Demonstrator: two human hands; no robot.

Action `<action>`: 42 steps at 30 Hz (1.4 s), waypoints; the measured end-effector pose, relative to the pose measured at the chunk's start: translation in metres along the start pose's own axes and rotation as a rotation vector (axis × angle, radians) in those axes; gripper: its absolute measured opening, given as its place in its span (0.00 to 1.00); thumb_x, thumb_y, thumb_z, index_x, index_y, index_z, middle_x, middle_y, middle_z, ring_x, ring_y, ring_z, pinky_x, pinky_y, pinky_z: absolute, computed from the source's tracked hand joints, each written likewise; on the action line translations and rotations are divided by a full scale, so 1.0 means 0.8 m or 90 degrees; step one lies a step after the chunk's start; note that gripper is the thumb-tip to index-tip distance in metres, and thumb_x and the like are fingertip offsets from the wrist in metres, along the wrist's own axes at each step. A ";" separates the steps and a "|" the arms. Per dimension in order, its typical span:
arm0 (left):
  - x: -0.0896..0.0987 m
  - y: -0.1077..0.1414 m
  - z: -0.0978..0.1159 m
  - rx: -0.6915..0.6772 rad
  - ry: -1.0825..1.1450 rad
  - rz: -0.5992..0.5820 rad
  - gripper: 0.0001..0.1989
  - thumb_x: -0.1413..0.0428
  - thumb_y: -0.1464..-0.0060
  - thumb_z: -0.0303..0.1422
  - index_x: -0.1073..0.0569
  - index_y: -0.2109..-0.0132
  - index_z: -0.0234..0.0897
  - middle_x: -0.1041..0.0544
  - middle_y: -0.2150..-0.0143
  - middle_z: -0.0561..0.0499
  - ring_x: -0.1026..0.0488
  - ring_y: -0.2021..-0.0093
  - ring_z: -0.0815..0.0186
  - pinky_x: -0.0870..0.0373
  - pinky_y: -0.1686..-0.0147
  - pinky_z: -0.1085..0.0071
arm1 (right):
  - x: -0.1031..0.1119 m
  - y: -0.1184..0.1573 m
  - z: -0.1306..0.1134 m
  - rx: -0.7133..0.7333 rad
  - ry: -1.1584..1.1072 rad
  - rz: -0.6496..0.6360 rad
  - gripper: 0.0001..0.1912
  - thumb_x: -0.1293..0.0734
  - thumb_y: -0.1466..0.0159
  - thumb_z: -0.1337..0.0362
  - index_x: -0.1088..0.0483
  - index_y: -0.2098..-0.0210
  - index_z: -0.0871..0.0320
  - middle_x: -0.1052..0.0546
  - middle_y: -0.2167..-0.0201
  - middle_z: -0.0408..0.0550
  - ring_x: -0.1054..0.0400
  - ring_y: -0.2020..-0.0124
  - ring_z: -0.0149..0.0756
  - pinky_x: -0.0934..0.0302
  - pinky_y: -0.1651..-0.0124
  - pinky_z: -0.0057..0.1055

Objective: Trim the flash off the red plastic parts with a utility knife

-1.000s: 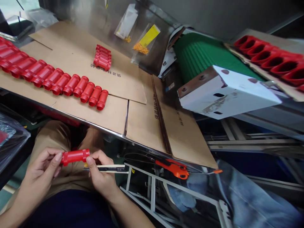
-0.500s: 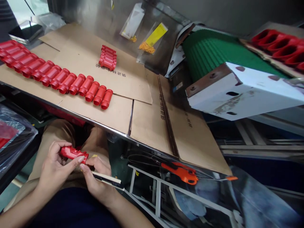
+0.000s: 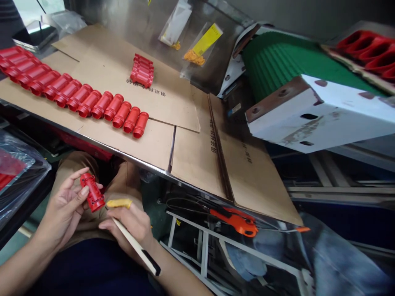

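Above my lap, my left hand point(image 3: 69, 203) grips a ribbed red plastic tube point(image 3: 92, 192) between thumb and fingers, its lower end tilted to the right. Just right of it, apart from the tube, my right hand point(image 3: 131, 224) is closed around a thin pale stick with a black end point(image 3: 135, 246). Yellow material point(image 3: 119, 203) covers a finger of that hand. A long row of similar red tubes point(image 3: 89, 102) lies on the cardboard point(image 3: 191, 164) covering the table. Behind the row sits a small group of joined red pieces point(image 3: 142, 70).
Small bags with orange pieces point(image 3: 195, 56) lie at the table's back. A green-belted conveyor point(image 3: 277, 65) with a white metal end point(image 3: 324, 111) rises at right, carrying red parts. An orange-handled tool point(image 3: 237, 222) hangs below the front edge. A phone point(image 3: 35, 37) lies at upper left.
My left hand has turned the red tube more upright. My right hand has drawn away from it, and the stick now points more steeply down to the right. The view has shifted slightly.
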State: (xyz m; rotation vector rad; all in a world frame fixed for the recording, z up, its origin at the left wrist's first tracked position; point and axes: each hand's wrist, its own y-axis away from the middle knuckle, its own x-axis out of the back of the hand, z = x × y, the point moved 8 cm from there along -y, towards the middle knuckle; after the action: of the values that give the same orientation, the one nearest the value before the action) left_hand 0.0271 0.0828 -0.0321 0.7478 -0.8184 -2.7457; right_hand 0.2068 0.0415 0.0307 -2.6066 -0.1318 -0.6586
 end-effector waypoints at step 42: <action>-0.009 0.007 -0.025 0.254 -0.045 -0.104 0.34 0.17 0.61 0.47 0.09 0.47 0.40 0.11 0.57 0.39 0.16 0.61 0.59 0.18 0.63 0.74 | -0.001 -0.015 -0.033 0.180 -0.157 -0.093 0.09 0.28 0.23 0.69 0.19 0.45 0.65 0.12 0.48 0.56 0.15 0.47 0.37 0.18 0.40 0.29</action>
State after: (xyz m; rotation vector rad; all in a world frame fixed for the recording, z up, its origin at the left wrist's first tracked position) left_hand 0.0436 0.0706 -0.0407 0.8194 -1.4052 -2.7960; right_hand 0.1924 0.0406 0.0557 -2.4066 -0.4610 -0.3350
